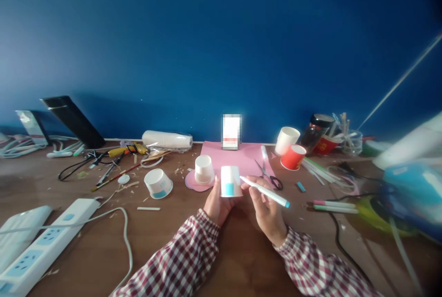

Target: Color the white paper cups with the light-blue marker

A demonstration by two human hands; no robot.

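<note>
My left hand [218, 205] is wrapped round an upside-down white paper cup [229, 175], which has a blue coloured patch on its side. In my right hand [264, 209] is a white marker with a blue end [265, 191], its tip close to the cup's right side; whether it touches, I cannot tell. Left of the held cup another white paper cup [204, 169] stands upside down on a round pink paper piece [190, 183]. Farther left is a white cup with a blue patch [158, 183]. Behind my hands lie pink paper [238, 155] and scissors [271, 178].
A white power strip [51, 246] and its cable lie at the left. A glue gun [129, 150], brushes and paper scraps are behind it. At the right stand a red cup [293, 158], a white cup [287, 139] and a dark jar [316, 131]. Two markers [334, 206] lie nearby.
</note>
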